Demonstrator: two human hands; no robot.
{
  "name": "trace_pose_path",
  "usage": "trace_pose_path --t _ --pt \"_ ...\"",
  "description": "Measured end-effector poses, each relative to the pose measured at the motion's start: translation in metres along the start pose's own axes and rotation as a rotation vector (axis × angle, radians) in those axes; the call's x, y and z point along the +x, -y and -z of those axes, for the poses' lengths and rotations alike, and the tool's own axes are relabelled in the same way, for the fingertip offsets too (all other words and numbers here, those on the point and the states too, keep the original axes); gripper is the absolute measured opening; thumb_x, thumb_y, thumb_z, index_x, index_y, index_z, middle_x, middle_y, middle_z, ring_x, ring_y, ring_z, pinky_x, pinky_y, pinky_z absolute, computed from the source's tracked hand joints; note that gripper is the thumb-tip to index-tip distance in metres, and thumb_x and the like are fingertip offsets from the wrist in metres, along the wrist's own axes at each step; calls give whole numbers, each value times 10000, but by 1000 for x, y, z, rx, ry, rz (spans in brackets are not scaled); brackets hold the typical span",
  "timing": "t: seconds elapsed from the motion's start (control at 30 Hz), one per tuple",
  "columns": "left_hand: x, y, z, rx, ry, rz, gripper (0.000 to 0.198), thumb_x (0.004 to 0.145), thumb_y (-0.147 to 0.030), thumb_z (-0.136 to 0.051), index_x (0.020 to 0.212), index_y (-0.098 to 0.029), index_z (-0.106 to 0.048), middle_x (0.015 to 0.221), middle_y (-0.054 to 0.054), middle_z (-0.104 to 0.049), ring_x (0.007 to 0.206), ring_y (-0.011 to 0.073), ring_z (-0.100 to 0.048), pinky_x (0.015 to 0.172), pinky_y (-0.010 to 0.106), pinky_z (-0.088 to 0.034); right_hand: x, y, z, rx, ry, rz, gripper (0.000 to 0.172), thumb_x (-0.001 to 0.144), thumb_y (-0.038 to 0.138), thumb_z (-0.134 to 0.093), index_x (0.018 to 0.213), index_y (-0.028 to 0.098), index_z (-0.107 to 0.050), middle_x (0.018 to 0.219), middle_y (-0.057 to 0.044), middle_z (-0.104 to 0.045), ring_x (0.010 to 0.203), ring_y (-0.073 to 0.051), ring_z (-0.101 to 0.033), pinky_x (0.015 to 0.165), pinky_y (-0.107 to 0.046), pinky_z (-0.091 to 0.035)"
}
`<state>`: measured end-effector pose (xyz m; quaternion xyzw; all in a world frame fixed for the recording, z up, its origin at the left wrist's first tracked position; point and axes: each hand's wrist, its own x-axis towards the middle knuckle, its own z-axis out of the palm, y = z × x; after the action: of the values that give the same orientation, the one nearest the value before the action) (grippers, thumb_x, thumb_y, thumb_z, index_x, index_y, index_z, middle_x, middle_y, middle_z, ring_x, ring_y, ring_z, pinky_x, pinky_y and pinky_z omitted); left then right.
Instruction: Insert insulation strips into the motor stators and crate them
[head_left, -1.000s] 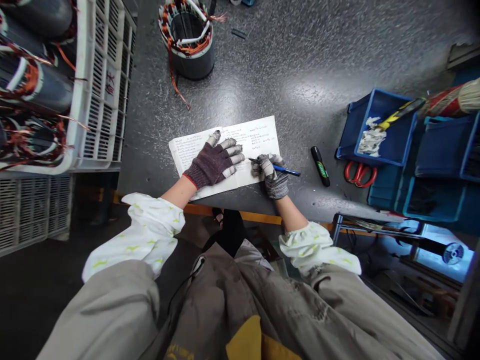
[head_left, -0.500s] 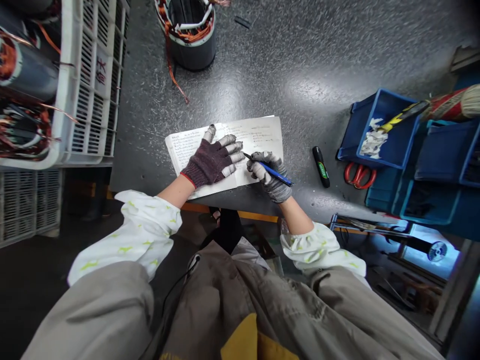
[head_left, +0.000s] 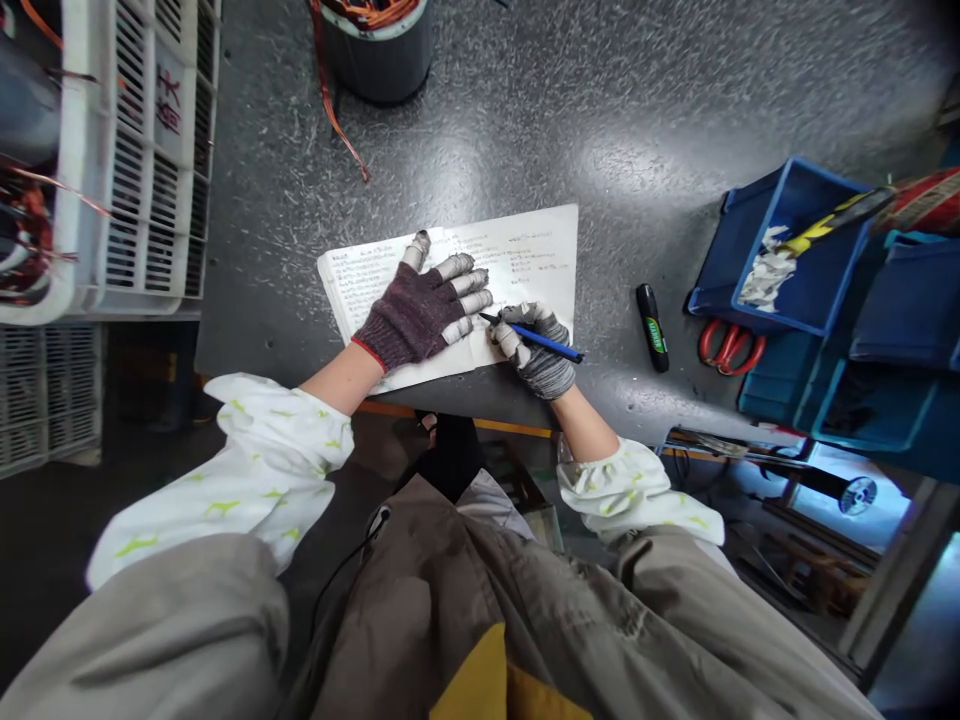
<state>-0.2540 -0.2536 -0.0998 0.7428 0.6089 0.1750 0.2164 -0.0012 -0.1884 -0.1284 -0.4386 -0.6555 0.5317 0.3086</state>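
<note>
An open notebook [head_left: 536, 240] with handwritten lines lies near the front edge of the dark speckled table. My left hand [head_left: 426, 308], in a dark maroon glove with white-wrapped fingertips, rests flat across its left page and the fold, fingers spread. In my right hand [head_left: 536, 350], which wears a grey glove with wrapped fingertips, is a blue pen [head_left: 547, 346]. The pen's dark tip points at the page close beside my left fingertips; whether it touches the paper I cannot tell.
A black marker [head_left: 652, 328] lies right of the notebook, then red-handled scissors [head_left: 731, 348] and blue bins [head_left: 780, 250], one with white scraps and a yellow-handled tool. A motor stator [head_left: 379, 55] with copper wires stands behind. At left is a white crate [head_left: 142, 150] of stators.
The view has shifted, so the stator sits higher and the crate further left in the picture. My right hand and the pen tip have moved slightly down the page; my left hand stays flat.
</note>
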Motion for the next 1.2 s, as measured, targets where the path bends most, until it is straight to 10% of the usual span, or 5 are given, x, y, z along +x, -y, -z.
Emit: trace_pose_path --t 0.73,1.2 --pt "-1 4 3 235 19 -113 611 1099 -440 -600 1701 -366 -672 1657 89 -749 1649 416 -604 1452 846 -194 -5 -17 3 -217 -40 332 362 1097 634 -719 1071 274 -738 954 -57 -842 843 -235 -819 833 -399 -732" --pt "-2 6 2 241 29 -116 609 1119 -437 -534 1713 -389 -657 1716 70 -704 1679 397 -579 1462 831 -150 -7 -16 2 -251 -27 296 381 1096 645 -710 1042 270 -742 927 -59 -839 817 -229 -811 798 -376 -725"
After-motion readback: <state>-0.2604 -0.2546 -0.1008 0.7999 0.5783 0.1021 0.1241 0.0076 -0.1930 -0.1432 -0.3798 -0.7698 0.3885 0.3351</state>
